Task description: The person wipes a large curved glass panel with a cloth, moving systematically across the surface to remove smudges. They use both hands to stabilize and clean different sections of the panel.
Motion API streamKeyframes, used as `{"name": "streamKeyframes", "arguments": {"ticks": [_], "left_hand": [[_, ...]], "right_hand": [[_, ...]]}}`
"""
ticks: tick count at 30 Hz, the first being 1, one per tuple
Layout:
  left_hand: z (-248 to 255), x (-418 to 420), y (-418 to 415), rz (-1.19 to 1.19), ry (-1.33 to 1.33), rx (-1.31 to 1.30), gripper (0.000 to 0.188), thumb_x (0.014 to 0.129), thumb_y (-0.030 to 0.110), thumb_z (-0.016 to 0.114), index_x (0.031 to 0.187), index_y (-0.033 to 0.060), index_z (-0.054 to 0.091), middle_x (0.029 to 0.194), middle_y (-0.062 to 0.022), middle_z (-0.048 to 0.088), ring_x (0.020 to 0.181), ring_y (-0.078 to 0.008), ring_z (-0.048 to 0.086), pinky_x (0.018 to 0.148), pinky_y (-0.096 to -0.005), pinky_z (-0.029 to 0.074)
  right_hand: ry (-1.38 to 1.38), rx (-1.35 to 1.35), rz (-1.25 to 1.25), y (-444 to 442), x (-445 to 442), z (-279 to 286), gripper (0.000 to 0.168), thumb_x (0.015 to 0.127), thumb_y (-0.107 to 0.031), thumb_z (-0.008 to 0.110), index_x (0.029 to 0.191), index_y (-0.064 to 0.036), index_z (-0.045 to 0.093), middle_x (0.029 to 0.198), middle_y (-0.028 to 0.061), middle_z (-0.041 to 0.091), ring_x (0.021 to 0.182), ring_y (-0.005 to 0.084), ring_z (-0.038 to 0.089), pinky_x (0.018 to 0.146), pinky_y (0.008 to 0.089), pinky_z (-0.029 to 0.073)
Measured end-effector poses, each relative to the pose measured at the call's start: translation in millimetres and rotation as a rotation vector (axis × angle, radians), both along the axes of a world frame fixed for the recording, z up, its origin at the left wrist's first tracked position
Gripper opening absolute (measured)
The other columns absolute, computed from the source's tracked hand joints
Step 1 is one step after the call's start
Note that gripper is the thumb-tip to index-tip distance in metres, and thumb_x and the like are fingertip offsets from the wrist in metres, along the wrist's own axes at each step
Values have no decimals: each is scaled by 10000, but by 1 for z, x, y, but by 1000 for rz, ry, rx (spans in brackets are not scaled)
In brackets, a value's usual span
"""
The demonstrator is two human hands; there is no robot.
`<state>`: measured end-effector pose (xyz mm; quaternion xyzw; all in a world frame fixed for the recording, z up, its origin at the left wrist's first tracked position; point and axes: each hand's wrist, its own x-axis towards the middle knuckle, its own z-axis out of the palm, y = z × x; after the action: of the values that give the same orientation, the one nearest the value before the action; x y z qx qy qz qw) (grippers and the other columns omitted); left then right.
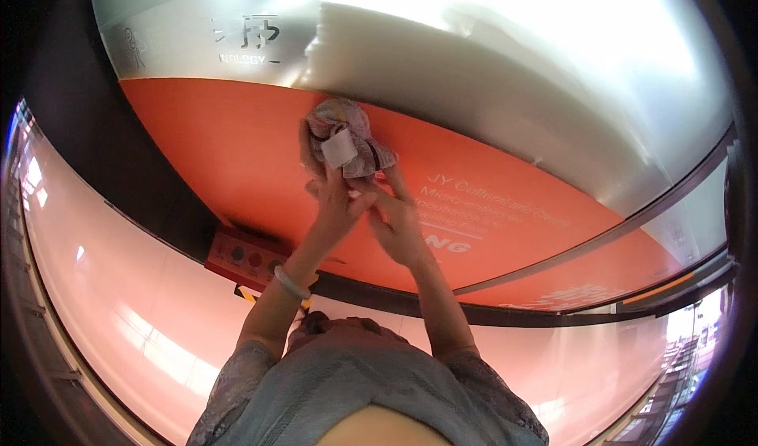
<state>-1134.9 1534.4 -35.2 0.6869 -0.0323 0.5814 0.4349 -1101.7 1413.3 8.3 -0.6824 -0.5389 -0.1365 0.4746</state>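
Observation:
A bundled, greyish patterned cloth (355, 129) with a blank white tag (339, 148) is held up in front of a glossy orange panel (237, 144). My left hand (339, 204), with a pale bangle (291, 282) on the wrist, grips the cloth's lower left part. At its lower right edge my right hand (395, 221) holds on too, fingers slightly blurred. Both hands sit close together, thumbs near each other. The cloth hides some of the fingertips, and whether it presses on the panel I cannot tell.
Above the orange runs a shiny silver metal panel (414, 61) bearing writing. White lettering (468, 203) marks the orange panel at right. A red box (251, 259) with round coloured marks projects low at left, near black-and-yellow striped tape (244, 293). Glossy pinkish surface (136, 304) lies below.

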Motion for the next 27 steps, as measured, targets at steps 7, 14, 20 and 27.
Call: {"name": "streamKeyframes", "arguments": {"ticks": [7, 14, 20, 27], "left_hand": [[-6, 34, -2, 469, -35, 450, 488, 736, 310, 745, 1179, 218, 562, 1236, -113, 441, 1130, -318, 441, 877, -474, 384], [0, -18, 128, 455, -5, 178, 410, 774, 235, 733, 1127, 94, 580, 939, -65, 621, 839, -277, 606, 875, -427, 435], [51, -62, 226, 869, -122, -344, 516, 875, 147, 595, 1332, 46, 377, 1345, -166, 243, 1226, -333, 337, 962, -439, 401], [10, -19, 202, 108, -398, 574, 341, 801, 161, 697, 1082, 41, 544, 1034, -140, 573, 904, -296, 593, 768, -419, 512]], "right_hand": [[-431, 399, -628, -37, 31, 34, 339, 710, 48, 460, 941, -44, 690, 1126, 124, 584, 1036, 278, 498, 842, 389, 399], [-860, 226, -791, -40, 78, 15, 401, 802, -24, 443, 1148, -87, 633, 1368, 163, 403, 1170, 308, 363, 910, 444, 302], [-898, 238, -840, -37, 94, -1, 388, 979, -366, 381, 1182, -132, 615, 1368, 200, 409, 1163, 335, 384, 908, 455, 297], [-798, 279, -848, -3, 63, 7, 370, 846, -62, 429, 1198, -60, 545, 1361, 207, 405, 1161, 340, 381, 916, 476, 288]]}}
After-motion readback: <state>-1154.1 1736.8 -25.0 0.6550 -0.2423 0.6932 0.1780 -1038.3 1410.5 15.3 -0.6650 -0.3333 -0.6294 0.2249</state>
